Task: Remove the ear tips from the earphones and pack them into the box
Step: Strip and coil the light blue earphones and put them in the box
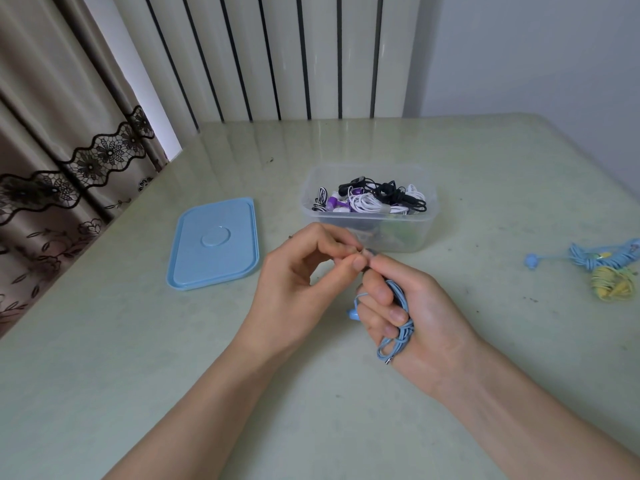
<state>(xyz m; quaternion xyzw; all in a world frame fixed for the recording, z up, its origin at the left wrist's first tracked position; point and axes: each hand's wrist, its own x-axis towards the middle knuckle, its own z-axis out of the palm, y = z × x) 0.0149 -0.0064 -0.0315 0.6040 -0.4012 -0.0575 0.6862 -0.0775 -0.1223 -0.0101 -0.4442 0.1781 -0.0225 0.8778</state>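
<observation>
blue earphones [398, 320] sit coiled in the right hand [412, 306], fingers curled round the cable, one earbud at the fingertips. left hand [304, 271] pinches that earbud's tip, too small to make out. just behind, the clear box [367, 206] holds tangled earphones; blue lid [214, 242] on the surface [138, 358] to the left, blue and yellow earphones [602, 268] far right.

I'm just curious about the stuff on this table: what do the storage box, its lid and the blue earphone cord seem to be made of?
The box looks like clear, slightly frosted plastic: the earphones inside show through its walls. The lid seems to be opaque light-blue plastic with a smooth moulded rim and round centre. The blue cord gripped in the right hand looks rubbery and matte, probably a soft plastic coating.
</observation>
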